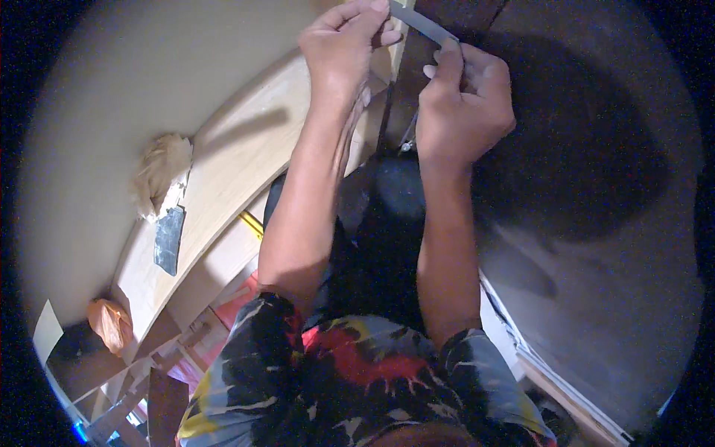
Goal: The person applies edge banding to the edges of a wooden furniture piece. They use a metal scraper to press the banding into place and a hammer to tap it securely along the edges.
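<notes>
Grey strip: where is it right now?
At the top of the head view, just right of centre, the grey strip spans between the left hand and the right hand.

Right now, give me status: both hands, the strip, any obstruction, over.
Left hand and right hand pinching thin grey strip. Strip spanning the gap. No obstruction visible between hands.

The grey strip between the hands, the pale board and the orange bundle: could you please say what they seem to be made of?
Grey strip: perhaps matte plastic or metal; thin and even-coloured, which leaves either open.
Pale board: probably wood or wood-look laminate, smooth, from its tan tone.
Orange bundle: likely thin, glossy plastic film, judging by its creases and highlights.
</notes>
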A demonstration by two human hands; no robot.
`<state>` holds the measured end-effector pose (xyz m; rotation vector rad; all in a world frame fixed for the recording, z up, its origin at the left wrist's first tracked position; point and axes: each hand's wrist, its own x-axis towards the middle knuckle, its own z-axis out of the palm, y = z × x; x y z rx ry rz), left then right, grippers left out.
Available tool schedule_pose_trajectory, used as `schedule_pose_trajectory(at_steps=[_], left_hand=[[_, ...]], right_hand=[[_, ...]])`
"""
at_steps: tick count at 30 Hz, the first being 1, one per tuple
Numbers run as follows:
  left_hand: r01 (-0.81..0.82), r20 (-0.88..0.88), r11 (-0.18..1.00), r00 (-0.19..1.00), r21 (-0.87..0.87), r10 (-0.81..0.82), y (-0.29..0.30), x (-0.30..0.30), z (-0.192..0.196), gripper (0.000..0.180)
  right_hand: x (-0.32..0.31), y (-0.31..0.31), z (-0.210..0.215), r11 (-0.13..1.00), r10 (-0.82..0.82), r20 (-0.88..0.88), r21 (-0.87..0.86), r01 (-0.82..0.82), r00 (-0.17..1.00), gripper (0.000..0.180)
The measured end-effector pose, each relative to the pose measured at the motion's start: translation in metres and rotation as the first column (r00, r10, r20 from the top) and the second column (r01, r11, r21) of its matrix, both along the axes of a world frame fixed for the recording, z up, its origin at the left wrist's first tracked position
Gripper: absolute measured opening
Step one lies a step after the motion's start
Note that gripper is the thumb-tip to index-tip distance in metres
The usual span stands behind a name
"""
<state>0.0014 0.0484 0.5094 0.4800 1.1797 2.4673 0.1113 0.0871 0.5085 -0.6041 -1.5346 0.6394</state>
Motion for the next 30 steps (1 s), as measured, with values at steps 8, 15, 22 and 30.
schedule_pose_trajectory(at_steps=[8, 15, 22, 30], left_hand=[[-0.001, 0.042, 0.999, 0.999, -0.042, 0.002, -0.001, -0.01, -0.004, 0.013], [-0.054, -0.017, 0.996, 0.998, -0.067, 0.053, 0.002, -0.007, -0.006, 0.013], [-0.004, 0.036, 0.994, 0.999, -0.109, 0.008, -0.002, -0.008, -0.008, 0.016], [-0.044, 0.022, 0.996, 0.999, -0.082, 0.046, 0.005, 0.0, -0.009, 0.016]], right_hand=[[-0.004, -0.01, 0.021, 1.0, 0.018, 0.131, 0.0, -0.018, 0.991, 0.011], [-0.007, 0.0, 0.004, 0.999, -0.025, 0.008, 0.037, 0.025, 1.0, 0.011], [-0.006, -0.012, 0.033, 0.999, 0.027, 0.045, 0.038, -0.029, 0.999, 0.011], [-0.001, 0.003, 0.013, 0.982, -0.077, 0.052, 0.179, 0.067, 0.996, 0.011]])
